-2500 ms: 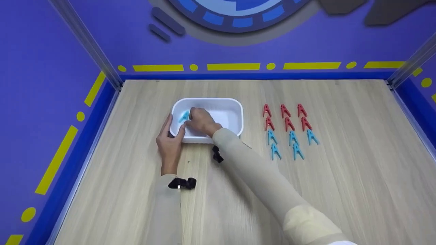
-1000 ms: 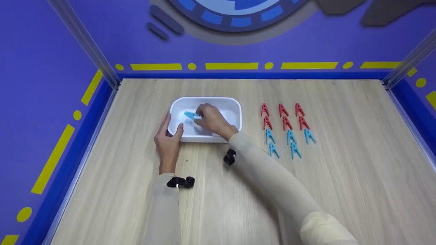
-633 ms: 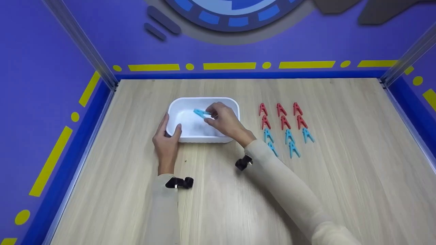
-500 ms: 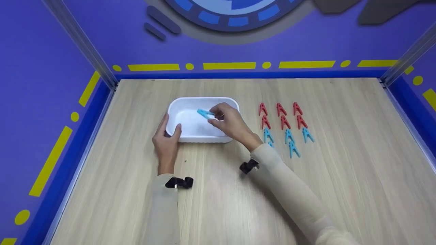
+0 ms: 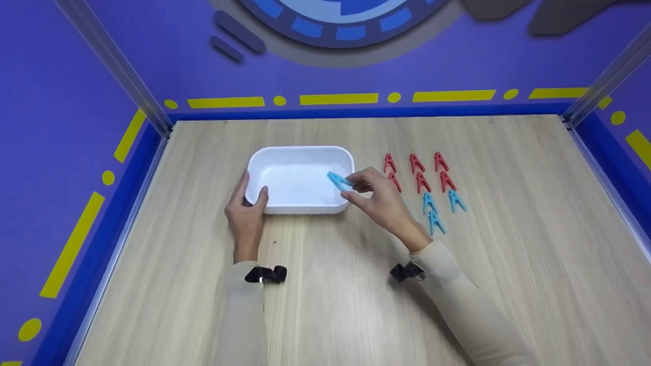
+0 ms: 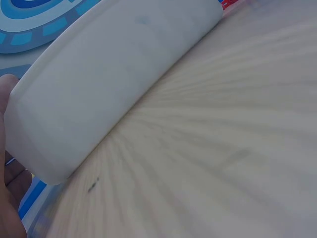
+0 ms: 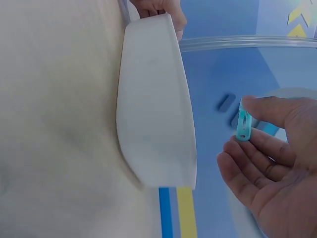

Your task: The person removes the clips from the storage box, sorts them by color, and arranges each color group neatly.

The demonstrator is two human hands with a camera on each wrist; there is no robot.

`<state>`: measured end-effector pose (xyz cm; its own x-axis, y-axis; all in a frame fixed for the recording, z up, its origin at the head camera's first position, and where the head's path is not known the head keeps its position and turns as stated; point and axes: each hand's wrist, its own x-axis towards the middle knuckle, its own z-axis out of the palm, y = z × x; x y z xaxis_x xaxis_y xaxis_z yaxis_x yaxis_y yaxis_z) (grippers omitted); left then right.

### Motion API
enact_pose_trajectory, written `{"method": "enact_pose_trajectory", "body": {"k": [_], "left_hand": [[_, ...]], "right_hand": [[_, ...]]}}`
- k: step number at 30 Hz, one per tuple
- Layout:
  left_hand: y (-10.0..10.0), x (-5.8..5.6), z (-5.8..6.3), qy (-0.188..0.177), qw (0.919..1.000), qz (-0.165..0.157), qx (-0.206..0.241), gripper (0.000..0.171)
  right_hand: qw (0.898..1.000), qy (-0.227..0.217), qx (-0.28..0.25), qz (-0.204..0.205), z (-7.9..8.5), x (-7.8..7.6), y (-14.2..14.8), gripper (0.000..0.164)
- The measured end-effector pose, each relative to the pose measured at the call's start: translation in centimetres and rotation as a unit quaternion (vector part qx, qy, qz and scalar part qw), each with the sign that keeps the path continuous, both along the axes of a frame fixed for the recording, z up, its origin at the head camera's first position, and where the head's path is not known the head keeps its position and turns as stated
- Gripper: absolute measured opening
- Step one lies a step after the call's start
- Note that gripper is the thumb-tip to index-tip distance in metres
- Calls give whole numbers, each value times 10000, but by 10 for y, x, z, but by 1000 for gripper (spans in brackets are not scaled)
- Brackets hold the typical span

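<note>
My right hand (image 5: pixel 384 203) pinches a light-blue clothespin (image 5: pixel 336 180) between thumb and fingers, above the right rim of a white plastic tub (image 5: pixel 300 209). In the right wrist view the same clothespin (image 7: pixel 243 124) sticks out between the thumb and fingertips, apart from the tub (image 7: pixel 156 104). At the tub's left front corner, my left hand (image 5: pixel 246 218) grips the wall, thumb over the rim and fingers along the outside. No clothespin shows inside the tub. The left wrist view has the tub's outer wall (image 6: pixel 109 79) and only part of the hand (image 6: pixel 12 198).
Right of the tub, red clothespins (image 5: pixel 417 163) lie in two rows, with blue clothespins (image 5: pixel 430 203) in rows nearer me. My right hand and wrist cover some of them. Blue panels (image 5: pixel 346 81) enclose the wooden tabletop (image 5: pixel 325 305) at the back and sides.
My right hand has picked up the blue clothespin from the tub's left part and carried it right, up to the right rim. The left hand keeps its grip on the tub.
</note>
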<state>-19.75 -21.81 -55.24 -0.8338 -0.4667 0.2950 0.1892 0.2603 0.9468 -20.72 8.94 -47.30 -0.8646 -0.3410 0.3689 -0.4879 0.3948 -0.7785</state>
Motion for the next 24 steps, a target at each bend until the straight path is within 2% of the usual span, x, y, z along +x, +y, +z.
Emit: {"method": "enact_pose_trajectory", "body": {"k": [5,16,24], "left_hand": [[-3,0,-3,59,10000,-34,-31,63],[-3,-1,-3,-7,9998,23,-208,63],[-3,0,-4,91,9999,-26,-103,62]], "right_hand": [[9996,61,65,-286,-4,9,27,29],[9958,354,387,-747,-23,28,97,29],[9899,159,650,-1251,-34,36,138,28]]}}
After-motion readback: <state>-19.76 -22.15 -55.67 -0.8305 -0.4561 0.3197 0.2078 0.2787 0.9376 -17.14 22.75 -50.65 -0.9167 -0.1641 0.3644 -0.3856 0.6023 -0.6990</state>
